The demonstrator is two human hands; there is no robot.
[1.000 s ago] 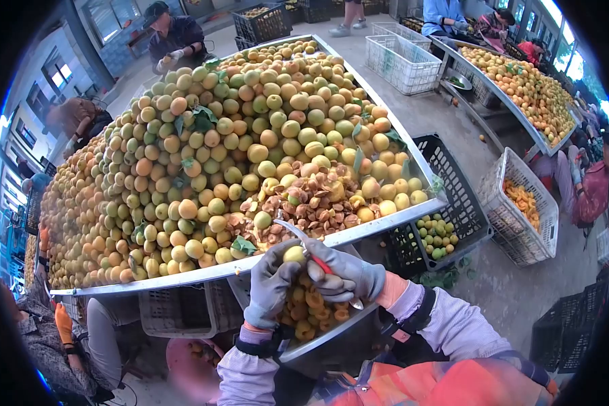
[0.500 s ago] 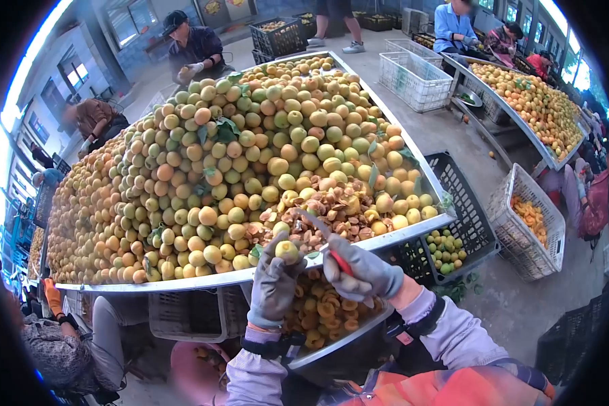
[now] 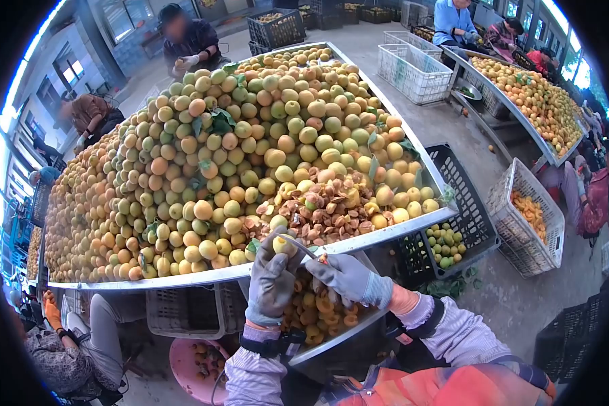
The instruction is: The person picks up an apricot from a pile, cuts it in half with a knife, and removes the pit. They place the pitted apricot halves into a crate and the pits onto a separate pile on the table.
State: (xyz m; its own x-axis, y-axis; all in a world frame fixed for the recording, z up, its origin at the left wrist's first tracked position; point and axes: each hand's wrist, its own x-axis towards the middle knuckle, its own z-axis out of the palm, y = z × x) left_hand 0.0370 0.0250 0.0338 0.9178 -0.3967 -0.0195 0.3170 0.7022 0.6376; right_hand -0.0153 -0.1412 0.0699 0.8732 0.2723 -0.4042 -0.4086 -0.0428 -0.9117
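Note:
My left hand [image 3: 271,284], in a grey glove, is closed around a yellow-green apricot [image 3: 283,245] just in front of the table edge. A curved knife [image 3: 298,245] is in my gloved right hand [image 3: 353,279], its blade reaching to the apricot's side. Beneath both hands is a container of apricot halves [image 3: 326,308]. Right beyond them, a heap of brown apricot pits [image 3: 325,213] lies on the metal-rimmed table [image 3: 379,239], against a big mound of whole apricots [image 3: 183,176].
A black crate [image 3: 463,203] with green fruit [image 3: 445,247] stands right of the table corner. Farther right, a white crate [image 3: 529,227] holds orange halves. Below left are a grey crate [image 3: 183,314] and a pink basin [image 3: 197,369]. Several people work around this table and another fruit table [image 3: 531,108].
My right hand has moved slightly left and down, bringing the knife blade from above the pits onto the apricot. My left hand still holds the fruit. The view has shifted slightly.

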